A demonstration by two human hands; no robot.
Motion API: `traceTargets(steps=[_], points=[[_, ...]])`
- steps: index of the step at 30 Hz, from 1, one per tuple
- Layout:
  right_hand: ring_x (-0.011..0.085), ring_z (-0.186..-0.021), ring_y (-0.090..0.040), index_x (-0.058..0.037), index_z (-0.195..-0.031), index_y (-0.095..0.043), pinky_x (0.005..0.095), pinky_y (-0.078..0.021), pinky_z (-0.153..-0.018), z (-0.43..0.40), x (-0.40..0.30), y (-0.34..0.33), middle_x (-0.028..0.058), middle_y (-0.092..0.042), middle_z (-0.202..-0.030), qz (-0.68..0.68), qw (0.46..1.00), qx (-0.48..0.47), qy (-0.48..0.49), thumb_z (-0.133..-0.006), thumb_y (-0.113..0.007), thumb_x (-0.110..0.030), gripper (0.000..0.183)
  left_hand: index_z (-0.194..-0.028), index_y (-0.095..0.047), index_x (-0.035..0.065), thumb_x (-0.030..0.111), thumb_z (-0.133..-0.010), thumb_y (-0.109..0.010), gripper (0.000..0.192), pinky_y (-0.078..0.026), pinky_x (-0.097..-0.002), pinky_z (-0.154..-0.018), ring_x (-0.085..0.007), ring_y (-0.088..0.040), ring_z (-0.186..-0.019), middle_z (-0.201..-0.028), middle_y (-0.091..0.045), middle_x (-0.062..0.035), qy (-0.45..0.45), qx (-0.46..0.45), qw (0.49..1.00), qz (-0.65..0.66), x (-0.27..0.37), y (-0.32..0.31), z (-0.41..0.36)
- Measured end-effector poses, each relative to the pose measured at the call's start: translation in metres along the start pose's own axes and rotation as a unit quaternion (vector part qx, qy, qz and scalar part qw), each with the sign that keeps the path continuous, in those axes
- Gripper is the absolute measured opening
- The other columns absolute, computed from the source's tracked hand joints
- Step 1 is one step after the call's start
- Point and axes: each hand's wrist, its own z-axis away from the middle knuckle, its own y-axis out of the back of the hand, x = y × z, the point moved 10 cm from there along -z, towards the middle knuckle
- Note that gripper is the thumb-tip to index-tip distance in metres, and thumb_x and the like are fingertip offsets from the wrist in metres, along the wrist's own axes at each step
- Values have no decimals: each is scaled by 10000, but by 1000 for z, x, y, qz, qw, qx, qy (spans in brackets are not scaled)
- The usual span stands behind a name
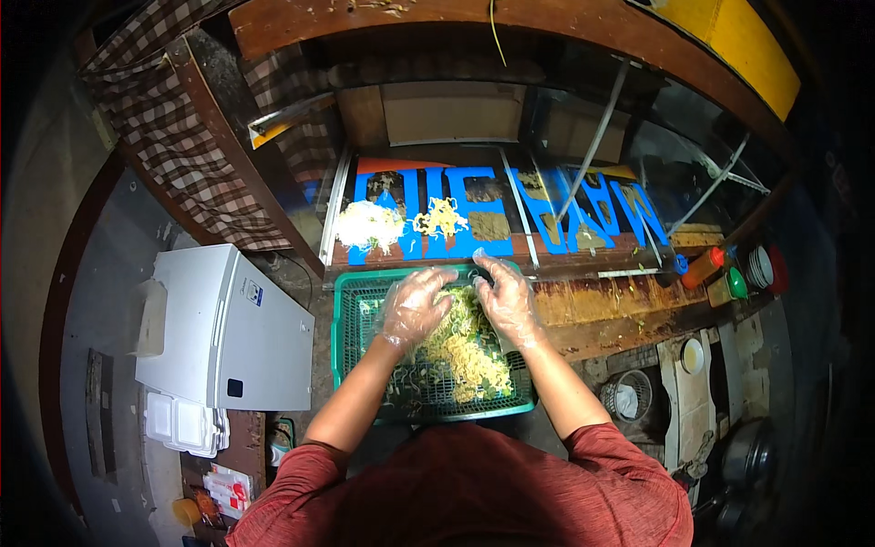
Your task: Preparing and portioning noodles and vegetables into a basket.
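A green plastic basket (337, 328) lies below the glass display case, with yellow noodles (472, 366) and pale and green shredded vegetables (465, 311) in it. My left hand (417, 308), in a clear plastic glove, is over the basket's back left part, fingers bent towards the middle. My right hand (504, 297), gloved too, is at the back right rim with its fingers raised. Whether either hand holds any food is not plain. Behind the basket, a white shredded heap (369, 225) and a smaller clump of yellow noodles (441, 217) sit in the case.
A white freezer (266, 328) stands at the left, above foam boxes (184, 424). To the right runs a worn wooden ledge (615, 301) with sauce bottles (703, 268) and stacked bowls (759, 267). Metal bars (595, 137) cross the case. A wire-like basket (627, 396) stands lower right.
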Motion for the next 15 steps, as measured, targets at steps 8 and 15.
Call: traceTargets(steps=[8, 15], points=[[356, -1003, -629, -37, -1111, -649, 415, -501, -889, 75, 25, -18, 203, -657, -1078, 25, 984, -140, -103, -793, -652, -160, 341, -1089, -666, 117, 223, -809, -676, 300, -479, -410, -929, -313, -611, -1067, -1151, -652, -113, 53, -117, 990, 59, -20, -61, 53], [360, -984, -638, -25, -988, -656, 424, -506, -874, 120, 52, -57, 216, -664, -1028, 131, 923, -317, -176, -808, -635, -236, 279, -1208, -604, 109, 256, -838, -649, 400, -461, -416, -972, -322, -583, -1124, -1234, -612, -131, -15, -224, 974, 14, -20, -109, 84]])
